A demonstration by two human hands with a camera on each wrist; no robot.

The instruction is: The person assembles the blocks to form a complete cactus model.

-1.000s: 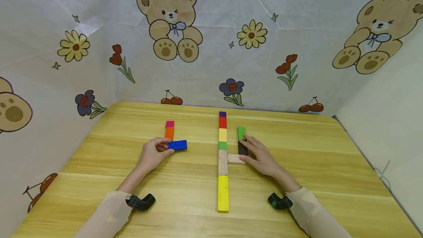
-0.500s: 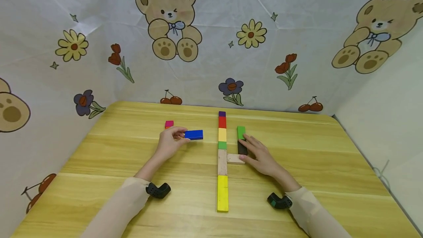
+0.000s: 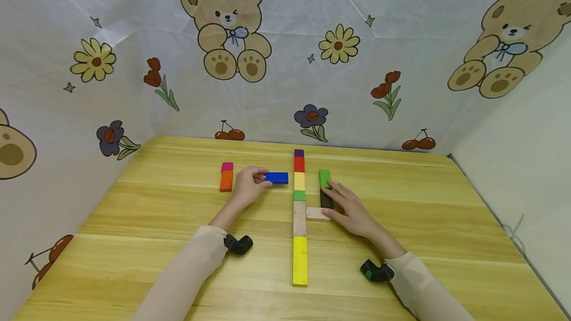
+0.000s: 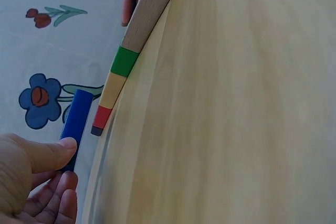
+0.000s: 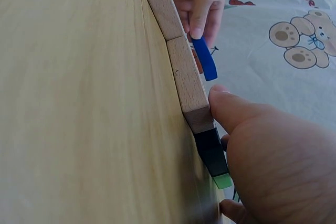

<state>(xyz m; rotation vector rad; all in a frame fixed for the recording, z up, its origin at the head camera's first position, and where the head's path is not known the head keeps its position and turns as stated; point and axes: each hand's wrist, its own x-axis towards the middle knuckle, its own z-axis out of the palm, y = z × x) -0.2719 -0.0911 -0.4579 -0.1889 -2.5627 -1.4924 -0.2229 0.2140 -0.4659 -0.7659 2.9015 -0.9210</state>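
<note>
My left hand (image 3: 250, 185) pinches one end of a blue block (image 3: 277, 178) between thumb and fingers. In the left wrist view the blue block (image 4: 77, 121) appears raised off the table. Its free end points at the column of blocks, a small gap short of the pale yellow block (image 3: 299, 181). My right hand (image 3: 354, 214) rests beside a black block (image 3: 326, 198), fingers lying fairly straight against it. Its thumb touches the end of a plain wooden block (image 3: 315, 213) lying crosswise. Beyond the black block lies a light green block (image 3: 324, 177).
The column runs from a purple block (image 3: 299, 153) through a red block (image 3: 299, 164), a small green block (image 3: 299, 195) and a plain block (image 3: 299, 218) to a yellow block (image 3: 300, 260). At left, an orange block (image 3: 226, 181) touches a pink block (image 3: 227, 166).
My left hand has carried the blue block rightward and away from me, from beside the orange block to near the column. The right hand has stayed in place.
</note>
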